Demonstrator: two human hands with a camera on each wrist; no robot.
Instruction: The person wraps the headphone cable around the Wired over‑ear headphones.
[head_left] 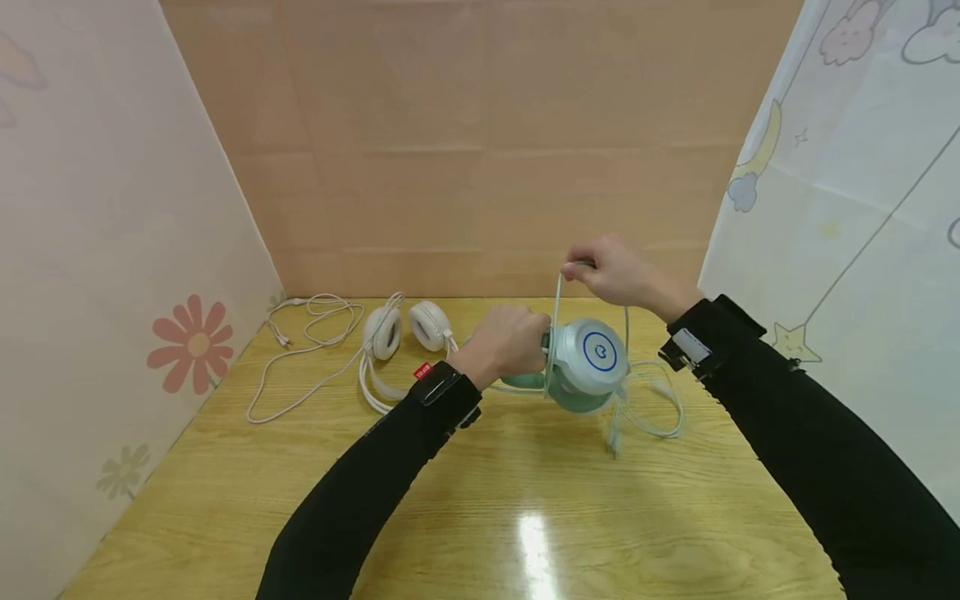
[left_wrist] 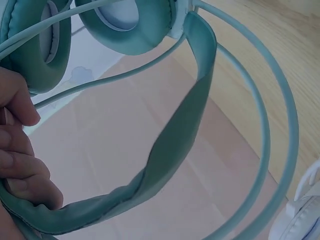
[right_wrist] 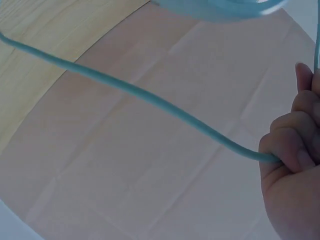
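Pale green headphones (head_left: 597, 357) are held up over the table, one round ear cup with a blue ring mark facing me. My left hand (head_left: 508, 340) grips them by the headband (left_wrist: 175, 130), its fingers curled round the padded strip in the left wrist view. Above and to the right, my right hand (head_left: 611, 268) holds the headphones' thin cable (right_wrist: 145, 95), which passes through its curled fingers. The cable runs down on both sides of the ear cups, and a loose bundle of it (head_left: 663, 408) trails onto the table at the right.
White headphones (head_left: 429, 326) lie on the wooden table (head_left: 465, 517) left of my left hand. Their white cable (head_left: 262, 400) spreads in loops toward the left wall. Patterned panels stand at both sides, and a brown panel (head_left: 480, 150) closes the back.
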